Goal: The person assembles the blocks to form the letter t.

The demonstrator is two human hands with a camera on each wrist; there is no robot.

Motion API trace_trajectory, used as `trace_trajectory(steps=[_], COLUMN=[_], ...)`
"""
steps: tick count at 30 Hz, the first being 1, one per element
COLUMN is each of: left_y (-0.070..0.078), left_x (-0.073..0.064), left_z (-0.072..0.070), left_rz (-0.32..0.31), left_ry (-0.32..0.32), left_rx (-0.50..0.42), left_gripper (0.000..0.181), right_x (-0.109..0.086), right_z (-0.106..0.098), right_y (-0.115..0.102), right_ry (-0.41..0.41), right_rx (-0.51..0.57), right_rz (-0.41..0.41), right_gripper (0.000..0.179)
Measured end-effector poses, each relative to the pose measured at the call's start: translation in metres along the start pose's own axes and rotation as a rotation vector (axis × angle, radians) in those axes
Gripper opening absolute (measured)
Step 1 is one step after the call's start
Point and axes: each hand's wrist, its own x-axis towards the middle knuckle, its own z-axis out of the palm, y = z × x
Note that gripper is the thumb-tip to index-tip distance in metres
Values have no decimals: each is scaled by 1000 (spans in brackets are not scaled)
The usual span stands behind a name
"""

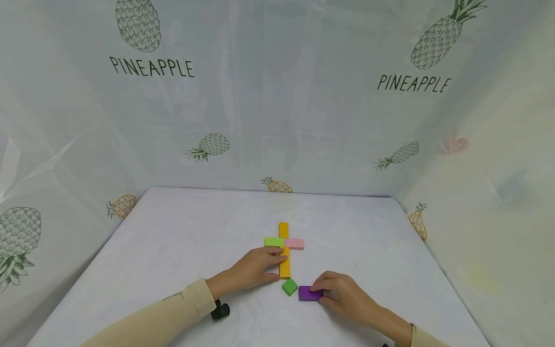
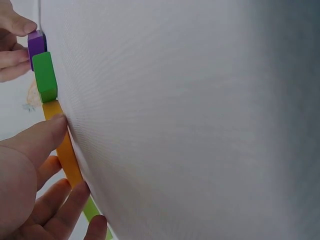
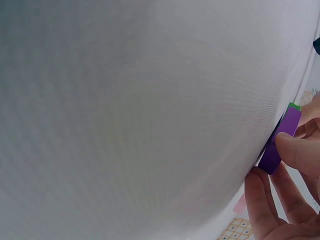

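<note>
My right hand [image 1: 344, 296] pinches a purple rectangular block [image 1: 305, 294] lying flat on the white table, thumb on its near side and fingertips on top. Just left of it a small green block [image 1: 289, 287] sits turned like a diamond, one corner by the end of a long orange block [image 1: 284, 272]. Against that orange block rest the extended fingers of my left hand [image 1: 257, 267], its thumb near the lower end. Beyond the fingertips a light green block [image 1: 273, 241] and a pink block [image 1: 295, 244] meet side by side, with a shorter orange block [image 1: 284, 230] behind them.
A pineapple-print curtain [image 1: 303, 96] surrounds the white table [image 1: 195, 226] at the back and sides. Under my left wrist shows a black device [image 1: 221, 311]. The blocks form a cross-like row in the table's middle.
</note>
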Motion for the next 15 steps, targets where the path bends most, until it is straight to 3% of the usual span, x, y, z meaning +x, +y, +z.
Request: trace_trajectory(steps=[15], left_y=[-1], left_x=[1], left_z=[1], left_rz=[6], left_ry=[11], left_rx=[0], left_gripper=[57], right_x=[-1], right_z=[2], right_y=[0], right_ry=[17], right_rx=[-8], right_rz=[-28], right_gripper=[31])
